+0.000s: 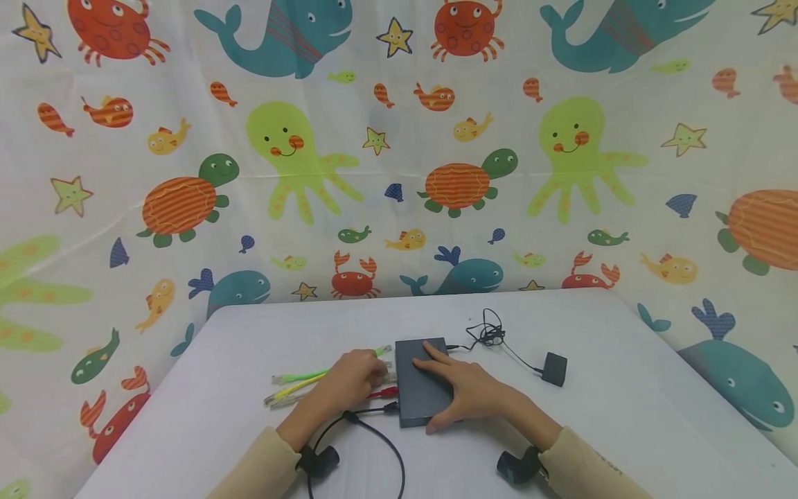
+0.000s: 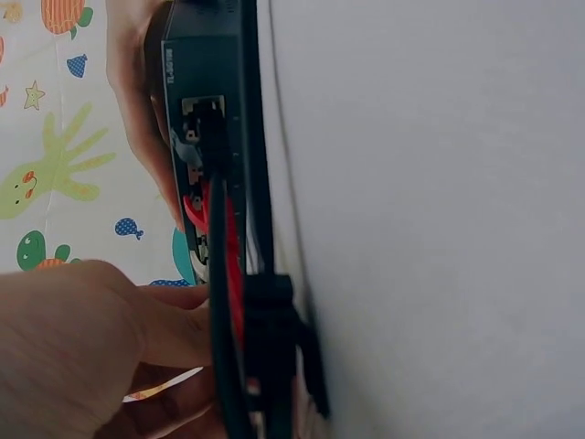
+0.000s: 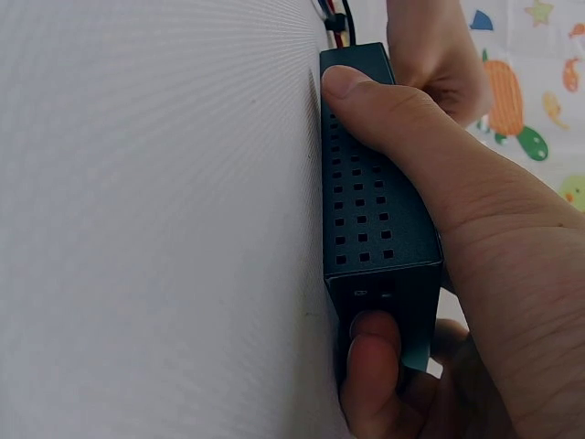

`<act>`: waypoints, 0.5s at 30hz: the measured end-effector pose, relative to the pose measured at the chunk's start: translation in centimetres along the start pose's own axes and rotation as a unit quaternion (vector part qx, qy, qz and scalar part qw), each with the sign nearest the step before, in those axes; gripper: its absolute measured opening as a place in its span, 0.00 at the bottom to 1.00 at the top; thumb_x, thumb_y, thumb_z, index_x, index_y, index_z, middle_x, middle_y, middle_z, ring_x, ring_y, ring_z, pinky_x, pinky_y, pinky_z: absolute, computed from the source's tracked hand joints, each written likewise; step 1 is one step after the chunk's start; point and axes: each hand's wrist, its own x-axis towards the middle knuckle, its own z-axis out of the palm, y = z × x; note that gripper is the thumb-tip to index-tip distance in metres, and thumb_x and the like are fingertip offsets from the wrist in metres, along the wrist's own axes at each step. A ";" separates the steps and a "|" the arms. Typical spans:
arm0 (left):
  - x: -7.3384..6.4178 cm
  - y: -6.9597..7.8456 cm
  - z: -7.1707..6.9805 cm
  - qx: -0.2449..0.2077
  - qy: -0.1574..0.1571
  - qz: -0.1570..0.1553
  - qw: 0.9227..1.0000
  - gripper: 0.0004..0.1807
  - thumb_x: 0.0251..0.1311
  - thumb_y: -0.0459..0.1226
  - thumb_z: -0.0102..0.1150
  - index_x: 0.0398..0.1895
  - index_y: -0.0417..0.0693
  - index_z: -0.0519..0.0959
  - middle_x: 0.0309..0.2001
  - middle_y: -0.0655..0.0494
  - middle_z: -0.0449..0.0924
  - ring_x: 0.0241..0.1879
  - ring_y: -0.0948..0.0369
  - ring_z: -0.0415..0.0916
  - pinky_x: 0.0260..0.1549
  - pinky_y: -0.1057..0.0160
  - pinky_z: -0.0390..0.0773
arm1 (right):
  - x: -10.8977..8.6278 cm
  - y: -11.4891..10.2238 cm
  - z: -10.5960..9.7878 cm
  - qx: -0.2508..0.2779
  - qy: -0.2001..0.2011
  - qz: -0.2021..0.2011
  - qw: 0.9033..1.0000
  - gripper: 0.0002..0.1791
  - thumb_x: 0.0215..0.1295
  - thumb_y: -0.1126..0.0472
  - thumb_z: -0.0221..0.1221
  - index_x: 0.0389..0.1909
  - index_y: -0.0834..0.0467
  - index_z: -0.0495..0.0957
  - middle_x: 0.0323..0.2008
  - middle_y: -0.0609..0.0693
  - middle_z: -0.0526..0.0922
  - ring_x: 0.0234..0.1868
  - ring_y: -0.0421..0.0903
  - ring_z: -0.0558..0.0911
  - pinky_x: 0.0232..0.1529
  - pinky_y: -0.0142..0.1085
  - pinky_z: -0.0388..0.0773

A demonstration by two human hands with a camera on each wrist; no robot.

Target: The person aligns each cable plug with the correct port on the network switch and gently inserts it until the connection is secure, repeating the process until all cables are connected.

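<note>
A dark grey network switch (image 1: pixel 411 395) lies on the white table, its port side facing left. My right hand (image 1: pixel 470 384) grips it: in the right wrist view the thumb presses the vented side (image 3: pixel 361 219) and fingers curl round the end. At the ports, my left hand (image 1: pixel 352 380) pinches a pale network cable (image 1: pixel 391 378), its plug mostly hidden by the fingers. Beside it, a red network cable (image 1: pixel 383 393) and a black cable (image 1: pixel 391 408) sit in ports, which the left wrist view shows close up. A green cable end (image 1: pixel 382 350) lies beyond the left hand.
Green and yellow cables (image 1: pixel 302 382) extend leftward behind the left hand. From the switch's far right corner a thin bundled power cord (image 1: pixel 492 336) runs to a black adapter (image 1: pixel 554 369). The black cable loops toward the table's front. A patterned curtain (image 1: pixel 399 229) hangs behind.
</note>
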 end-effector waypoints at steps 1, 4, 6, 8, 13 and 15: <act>0.0 0.0 0.0 0.000 -0.001 0.001 1.000 0.11 0.56 0.30 0.62 0.40 0.51 0.87 0.34 0.62 0.82 0.35 0.67 0.76 0.40 0.62 0.80 | 0.0 0.0 0.0 -0.001 0.001 0.001 1.000 0.59 0.34 0.21 0.64 0.72 0.30 0.54 0.78 0.42 0.43 0.73 0.59 0.61 0.61 0.66 0.62; 0.0 0.1 -0.1 0.001 -0.004 0.004 1.000 0.11 0.56 0.30 0.62 0.40 0.51 0.87 0.34 0.62 0.82 0.33 0.68 0.74 0.39 0.63 0.80 | -0.1 -0.1 0.0 -0.003 0.001 0.001 1.000 0.59 0.34 0.21 0.64 0.72 0.30 0.54 0.78 0.42 0.43 0.73 0.58 0.61 0.61 0.66 0.62; 0.0 0.1 -0.2 0.002 -0.005 0.005 1.000 0.11 0.56 0.30 0.62 0.40 0.50 0.86 0.34 0.62 0.82 0.32 0.68 0.73 0.38 0.63 0.79 | -0.1 -0.1 0.0 -0.003 0.002 0.001 1.000 0.59 0.34 0.21 0.65 0.72 0.31 0.54 0.78 0.42 0.43 0.73 0.59 0.61 0.61 0.66 0.62; 0.0 0.1 -0.2 0.004 -0.005 0.005 1.000 0.11 0.55 0.30 0.62 0.40 0.50 0.86 0.34 0.62 0.82 0.32 0.68 0.73 0.38 0.63 0.79 | -0.1 -0.2 0.0 -0.002 0.001 0.001 1.000 0.59 0.34 0.21 0.65 0.72 0.31 0.54 0.78 0.42 0.43 0.73 0.59 0.61 0.62 0.66 0.62; -0.1 0.0 -0.1 0.008 -0.001 0.006 1.000 0.11 0.55 0.29 0.63 0.40 0.51 0.87 0.33 0.62 0.82 0.33 0.67 0.74 0.40 0.61 0.80 | -0.1 -0.4 -0.2 -0.001 0.000 0.001 1.000 0.59 0.34 0.22 0.65 0.72 0.32 0.55 0.78 0.42 0.43 0.73 0.59 0.61 0.62 0.66 0.62; -0.1 0.0 -0.1 0.006 0.000 0.007 1.000 0.11 0.55 0.30 0.63 0.40 0.50 0.87 0.34 0.62 0.82 0.33 0.67 0.75 0.40 0.61 0.80 | -0.1 -0.3 -0.2 -0.003 0.000 0.001 1.000 0.59 0.35 0.22 0.65 0.72 0.32 0.55 0.78 0.42 0.43 0.73 0.58 0.61 0.62 0.66 0.62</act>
